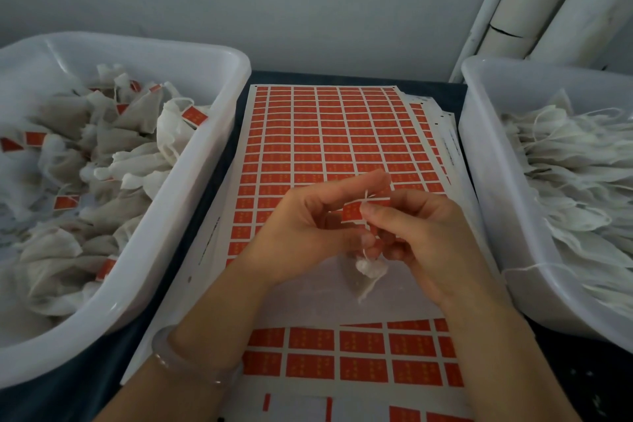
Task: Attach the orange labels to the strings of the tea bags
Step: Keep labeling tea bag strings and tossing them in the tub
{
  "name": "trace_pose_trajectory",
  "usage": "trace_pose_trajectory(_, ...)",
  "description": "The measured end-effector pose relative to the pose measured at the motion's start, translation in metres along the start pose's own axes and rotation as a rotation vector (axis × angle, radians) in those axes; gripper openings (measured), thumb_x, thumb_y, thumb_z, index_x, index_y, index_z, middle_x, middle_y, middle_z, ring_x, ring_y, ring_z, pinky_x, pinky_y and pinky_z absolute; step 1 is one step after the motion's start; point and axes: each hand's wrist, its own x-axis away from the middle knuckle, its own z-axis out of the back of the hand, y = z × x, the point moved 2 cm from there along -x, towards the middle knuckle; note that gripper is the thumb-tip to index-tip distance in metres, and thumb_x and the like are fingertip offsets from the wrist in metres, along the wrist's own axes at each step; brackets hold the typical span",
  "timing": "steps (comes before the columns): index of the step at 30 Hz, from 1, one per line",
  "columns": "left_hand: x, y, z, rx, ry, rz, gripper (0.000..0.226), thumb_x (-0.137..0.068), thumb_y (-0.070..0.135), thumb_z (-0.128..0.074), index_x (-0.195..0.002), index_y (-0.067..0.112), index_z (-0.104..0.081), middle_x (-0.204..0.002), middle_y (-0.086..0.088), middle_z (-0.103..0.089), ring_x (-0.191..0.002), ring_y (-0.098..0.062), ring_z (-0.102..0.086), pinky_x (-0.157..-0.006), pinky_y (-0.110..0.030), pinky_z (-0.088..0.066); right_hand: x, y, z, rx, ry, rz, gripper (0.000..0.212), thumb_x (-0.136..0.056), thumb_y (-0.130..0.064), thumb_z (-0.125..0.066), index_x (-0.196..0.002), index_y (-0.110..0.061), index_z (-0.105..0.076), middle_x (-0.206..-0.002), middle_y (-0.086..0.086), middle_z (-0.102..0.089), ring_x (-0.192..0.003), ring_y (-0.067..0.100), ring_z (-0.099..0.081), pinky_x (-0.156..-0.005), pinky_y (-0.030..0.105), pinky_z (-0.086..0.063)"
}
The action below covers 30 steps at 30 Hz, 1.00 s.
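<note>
- While the left hand (301, 229) and the right hand (428, 236) meet just below the middle of the frame, the step in hand appears to be closing one small orange rectangular paper label (352, 212) over a thin white string (367, 196).
- The right hand's thumb presses on the label's face with the other fingers (394, 247) curled beneath, so it pinches the label.
- The left hand is curled too. Its forefinger stands up behind the label, and its thumb seems to pinch the string lower down, though the exact contact is hard to make out.
- The string's short end pokes up above the label, and the small white mesh tea bag (370, 269) hangs from it below the two hands.
- Under the hands, the white backing sheet of orange labels (325, 134) lies on the dark tabletop (51, 401), with a bare peeled patch near the bottom centre.
- The white plastic tub at left (236, 79) holds bags already carrying labels. The white plastic tub at right (472, 147) holds bags with bare strings.
- The next move likely calls for squeezing the label's halves flat around the string with edges aligned, then dropping the bag into the left-hand tub.
</note>
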Motion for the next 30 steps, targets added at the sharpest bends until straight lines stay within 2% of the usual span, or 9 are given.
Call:
trace_pose_trajectory(3, 0.0, 0.001, 0.0, 0.009, 0.005, -0.001, 0.063, -0.075, -0.007, -0.064, -0.13, 0.019, -0.049, -0.121, 0.01, -0.065, -0.116, -0.013, -0.06, -0.085, -0.023, -0.053, 0.0, 0.0, -0.001, -0.014, 0.0, 0.009, 0.006, -0.075, -0.02, -0.073, -0.081, -0.017, -0.072, -0.065, 0.001, -0.07, -0.058, 0.013, -0.066, -0.055, 0.028, -0.049)
trace_pose_trajectory(8, 0.001, 0.003, -0.002, -0.023, -0.006, -0.013, 0.061, -0.076, -0.007, -0.063, -0.131, 0.016, -0.048, -0.121, 0.007, -0.065, -0.116, -0.014, -0.059, -0.086, -0.024, -0.052, 0.001, -0.002, -0.003, 0.043, -0.059, 0.058, 0.007, -0.079, -0.025, -0.065, -0.082, -0.024, -0.071, -0.062, -0.005, -0.068, -0.057, 0.006, -0.065, -0.056, 0.017, -0.047)
trace_pose_trajectory(11, 0.001, 0.005, -0.001, -0.048, 0.038, -0.003, 0.05, -0.081, -0.002, -0.064, -0.128, 0.013, -0.053, -0.123, 0.003, -0.063, -0.114, -0.015, -0.061, -0.083, -0.027, -0.054, 0.002, -0.003, -0.004, 0.079, -0.092, 0.08, 0.008, -0.084, -0.027, -0.061, -0.081, -0.027, -0.068, -0.063, -0.009, -0.067, -0.06, 0.004, -0.065, -0.06, 0.017, -0.049)
trace_pose_trajectory(14, 0.001, 0.005, 0.003, -0.095, 0.218, 0.025, 0.04, -0.076, 0.022, -0.069, -0.115, 0.022, -0.059, -0.102, 0.008, -0.068, -0.092, -0.013, -0.068, -0.07, -0.024, -0.055, 0.002, -0.004, -0.003, 0.045, -0.085, 0.115, 0.01, -0.084, -0.024, -0.062, -0.077, -0.027, -0.069, -0.064, -0.011, -0.067, -0.06, 0.001, -0.063, -0.058, 0.015, -0.05)
trace_pose_trajectory(16, 0.0, 0.004, 0.006, -0.15, 0.327, 0.03, 0.027, -0.075, 0.02, -0.069, -0.101, 0.023, -0.061, -0.081, 0.007, -0.068, -0.072, -0.01, -0.066, -0.063, -0.019, -0.053, 0.002, -0.005, 0.0, 0.004, -0.075, 0.112, 0.013, -0.084, -0.021, -0.063, -0.076, -0.027, -0.072, -0.068, -0.008, -0.069, -0.063, 0.003, -0.064, -0.058, 0.016, -0.052)
trace_pose_trajectory(19, -0.001, 0.001, 0.007, -0.162, 0.418, 0.019, 0.016, -0.076, 0.013, -0.07, -0.088, 0.018, -0.06, -0.072, 0.006, -0.068, -0.063, -0.008, -0.063, -0.058, -0.017, -0.052, 0.002, -0.006, 0.001, -0.036, -0.093, 0.111, 0.021, -0.085, -0.018, -0.062, -0.079, -0.035, -0.073, -0.074, -0.006, -0.07, -0.066, 0.005, -0.064, -0.06, 0.019, -0.052)
trace_pose_trajectory(24, 0.0, 0.002, 0.004, -0.267, 0.459, -0.056, 0.015, -0.079, 0.005, -0.07, -0.078, 0.02, -0.065, -0.072, 0.009, -0.068, -0.063, -0.004, -0.063, -0.06, -0.013, -0.051, 0.004, -0.012, -0.002, -0.013, -0.039, 0.202, 0.015, -0.062, -0.041, -0.065, -0.075, -0.042, -0.073, -0.075, -0.012, -0.072, -0.068, 0.005, -0.068, -0.057, 0.017, -0.055)
trace_pose_trajectory(27, 0.001, 0.005, 0.0, -0.234, 0.415, -0.062, 0.017, -0.083, 0.002, -0.064, -0.085, 0.018, -0.07, -0.077, 0.009, -0.071, -0.07, -0.005, -0.067, -0.063, -0.013, -0.051, 0.004, -0.012, -0.002, -0.017, 0.002, 0.231, 0.028, -0.054, -0.045, -0.068, -0.08, -0.036, -0.07, -0.076, -0.015, -0.073, -0.07, 0.004, -0.07, -0.052, 0.017, -0.053)
trace_pose_trajectory(30, 0.002, 0.006, -0.003, -0.164, 0.396, -0.056, 0.014, -0.083, 0.005, -0.063, -0.09, 0.014, -0.07, -0.078, 0.008, -0.073, -0.07, -0.007, -0.069, -0.063, -0.015, -0.052, 0.003, -0.009, -0.001, -0.015, 0.048, 0.241, 0.028, -0.049, -0.05, -0.069, -0.072, -0.034, -0.068, -0.073, -0.015, -0.072, -0.068, 0.005, -0.07, -0.051, 0.016, -0.053)
